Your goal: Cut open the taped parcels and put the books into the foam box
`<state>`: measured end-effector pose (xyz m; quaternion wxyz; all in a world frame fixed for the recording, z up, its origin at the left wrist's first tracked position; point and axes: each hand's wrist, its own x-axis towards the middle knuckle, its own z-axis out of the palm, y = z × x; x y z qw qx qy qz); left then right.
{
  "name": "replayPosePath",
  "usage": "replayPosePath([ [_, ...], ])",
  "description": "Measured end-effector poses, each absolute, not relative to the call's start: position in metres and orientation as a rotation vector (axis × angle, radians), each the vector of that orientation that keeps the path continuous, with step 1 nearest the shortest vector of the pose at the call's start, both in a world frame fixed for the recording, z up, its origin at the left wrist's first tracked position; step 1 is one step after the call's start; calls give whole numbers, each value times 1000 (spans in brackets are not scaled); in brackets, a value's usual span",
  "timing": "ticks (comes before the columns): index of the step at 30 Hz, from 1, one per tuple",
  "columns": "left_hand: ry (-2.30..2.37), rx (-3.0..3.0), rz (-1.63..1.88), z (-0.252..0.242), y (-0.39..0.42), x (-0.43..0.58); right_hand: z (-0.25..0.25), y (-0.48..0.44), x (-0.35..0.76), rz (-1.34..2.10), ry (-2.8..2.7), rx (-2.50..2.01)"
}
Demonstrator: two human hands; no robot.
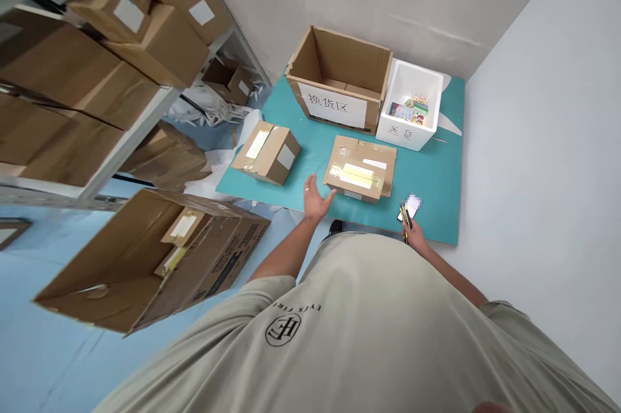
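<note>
My left hand point(317, 199) hovers at the table's front edge with thumb and fingers spread, just left of a taped cardboard box point(347, 157). That box is closed, with white and yellow labels on top. In my right hand point(414, 235) is a black and yellow utility knife point(406, 219), pointing away from me. Whether its blade is out I cannot tell. Just beyond the knife lies a small item with a blurred face point(413, 202). Left of my left hand, a second closed box point(276, 149) sits on the green table point(310, 164).
At the back stand a large open carton point(339, 105) with a handwritten sign and a white foam box point(407, 134) holding colourful packs. A big open carton point(213, 257) with small parcels is on the floor at left. A shelf point(165, 102) of boxes rises beyond it; a wall point(533, 141) bounds the right.
</note>
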<state>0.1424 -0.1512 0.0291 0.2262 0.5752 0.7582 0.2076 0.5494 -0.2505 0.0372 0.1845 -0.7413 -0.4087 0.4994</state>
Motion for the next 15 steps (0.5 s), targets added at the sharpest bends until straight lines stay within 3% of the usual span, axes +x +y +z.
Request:
replayPosePath([
  [3, 2200, 1130, 543, 10, -185, 119, 52, -237, 546, 1424, -1106, -2056],
  [7, 2015, 1058, 538, 0, -198, 97, 84, -199, 531, 1357, -1256, -1989],
  [15, 1707, 1107, 751, 22, -135, 110, 160, -94, 439, 1133, -1772, -1795],
])
